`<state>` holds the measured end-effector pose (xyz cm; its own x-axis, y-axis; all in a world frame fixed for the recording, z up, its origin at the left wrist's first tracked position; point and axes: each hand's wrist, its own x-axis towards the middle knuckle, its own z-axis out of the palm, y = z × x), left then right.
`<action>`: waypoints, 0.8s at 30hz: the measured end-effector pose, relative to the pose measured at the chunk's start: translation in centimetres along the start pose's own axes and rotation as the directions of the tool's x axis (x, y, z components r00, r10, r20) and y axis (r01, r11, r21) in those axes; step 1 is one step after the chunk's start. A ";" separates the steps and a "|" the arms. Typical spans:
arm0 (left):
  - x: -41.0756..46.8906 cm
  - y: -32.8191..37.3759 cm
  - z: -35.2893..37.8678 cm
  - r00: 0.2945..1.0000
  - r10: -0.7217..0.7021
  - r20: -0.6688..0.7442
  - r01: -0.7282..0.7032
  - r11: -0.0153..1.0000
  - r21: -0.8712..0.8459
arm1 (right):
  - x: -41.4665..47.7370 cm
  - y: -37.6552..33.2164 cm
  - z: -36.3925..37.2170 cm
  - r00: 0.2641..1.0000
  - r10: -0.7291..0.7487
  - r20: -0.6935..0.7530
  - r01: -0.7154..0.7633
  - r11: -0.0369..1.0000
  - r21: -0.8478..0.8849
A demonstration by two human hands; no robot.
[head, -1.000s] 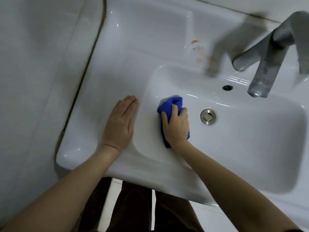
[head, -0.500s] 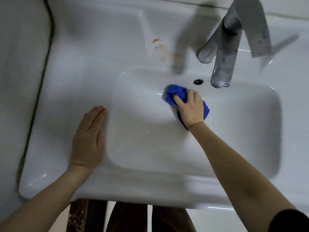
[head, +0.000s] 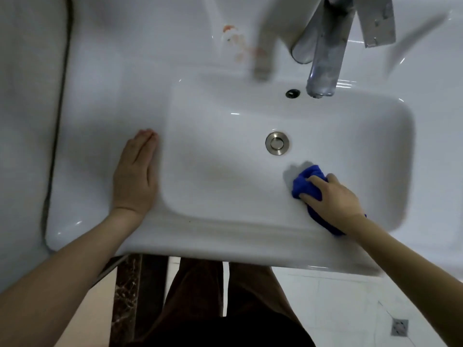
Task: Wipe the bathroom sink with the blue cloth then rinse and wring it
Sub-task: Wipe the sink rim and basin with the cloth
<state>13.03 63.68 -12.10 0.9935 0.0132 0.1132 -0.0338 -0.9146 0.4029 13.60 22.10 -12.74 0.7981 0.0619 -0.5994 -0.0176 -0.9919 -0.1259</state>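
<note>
white bathroom tiles run down the left edge of the frame, and a white ceramic sink fills most of the view, its rectangular basin sitting right of centre. a metal drain lies in the middle of the basin floor, an overflow hole sits on the back wall above it, and a chrome faucet hangs over the basin at the upper right of the frame. reddish smears mark the sink's deck left of the faucet. the left hand lies flat, fingers straight and together, on the sink's deck just beside the basin's left edge, its grip released and holding nothing. the right hand is clenched over the blue cloth, pressing the bunched cloth against the basin's lower right slope, well right of and below the drain. dark trousers show beneath the sink's front edge, with white floor tiles and a small floor drain at the lower right
</note>
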 end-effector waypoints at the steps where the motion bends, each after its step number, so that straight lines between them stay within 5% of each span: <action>1: 0.0 0.1 0.0 1.000 -0.004 0.003 0.004 1.000 -0.003 | -0.3 -1.2 -0.5 0.997 -0.007 0.079 0.002 0.998 0.066; 4: -0.1 0.1 -0.2 1.000 -0.011 0.011 0.012 1.000 -0.025 | -1.1 -5.8 -2.3 0.950 -0.146 0.276 -0.001 0.883 0.469; 8: 0.0 0.1 -0.5 1.000 -0.005 0.029 0.005 1.000 -0.027 | -3.1 -14.8 -4.1 0.959 -0.232 0.164 0.000 0.575 0.818; 10: 0.0 0.2 -0.6 0.999 -0.031 0.039 0.032 0.999 -0.027 | -4.0 -19.5 -3.1 0.975 -0.219 0.047 0.117 0.679 0.725; 13: 0.0 0.4 -0.8 0.997 -0.053 0.054 0.056 0.997 -0.057 | -5.3 -25.2 -0.2 0.976 -0.187 -0.108 0.211 0.935 0.285; 16: -0.1 0.4 -1.1 0.997 -0.056 0.060 0.060 0.996 -0.073 | -5.5 -26.3 1.5 0.954 -0.215 -0.208 0.234 0.970 0.070; 24: -0.2 -0.2 -0.7 0.999 -0.024 0.024 0.026 0.996 -0.085 | -4.5 -9.6 -0.6 1.000 0.017 -0.008 -0.017 0.999 -0.041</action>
<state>12.72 64.13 -11.53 0.9963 0.0258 0.0819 -0.0169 -0.8764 0.4813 10.56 31.24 -8.38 0.8022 0.0445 -0.5953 -0.0066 -0.9965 -0.0833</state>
